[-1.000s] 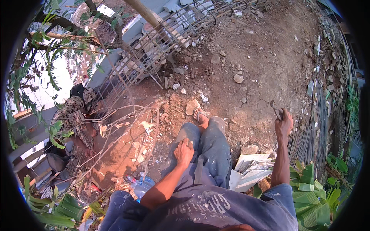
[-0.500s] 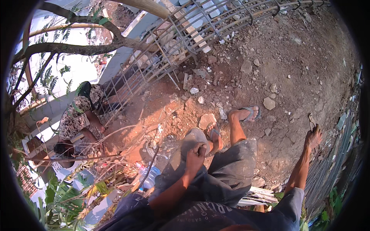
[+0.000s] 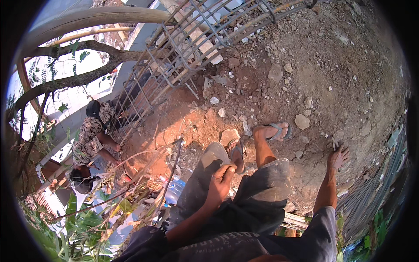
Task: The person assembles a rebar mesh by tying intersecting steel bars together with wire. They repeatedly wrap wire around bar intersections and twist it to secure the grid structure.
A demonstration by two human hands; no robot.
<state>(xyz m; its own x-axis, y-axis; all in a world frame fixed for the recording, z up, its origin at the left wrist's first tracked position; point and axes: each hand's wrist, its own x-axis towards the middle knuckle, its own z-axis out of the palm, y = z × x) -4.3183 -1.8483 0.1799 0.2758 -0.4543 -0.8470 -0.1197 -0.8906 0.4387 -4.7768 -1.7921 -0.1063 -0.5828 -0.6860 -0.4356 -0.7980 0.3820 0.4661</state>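
Note:
My left hand (image 3: 220, 182) is closed in front of my bent left knee, thumb against the curled fingers. Whatever it may hold is too small or hidden to make out. Out to the right, my right hand (image 3: 337, 158) is low over the dirt, holding a pair of pincers (image 3: 334, 145). Only their tip shows past the fingers; the palm hides most of the rest. Just beyond that hand, at the right edge, lies a bundle of long thin metal rods (image 3: 371, 185).
A rebar cage (image 3: 192, 48) runs diagonally across the upper left. Beside it a co-worker (image 3: 94, 135) bends down, arms reaching to the ground. Tree branches (image 3: 83, 76), dry twigs and a clear plastic bottle (image 3: 174, 191) are on my left. Stones (image 3: 302, 121) dot the soil.
My right hand has moved left and inward with the pincers, away from the rods. My left hand has shifted slightly downward. The view has tilted a little.

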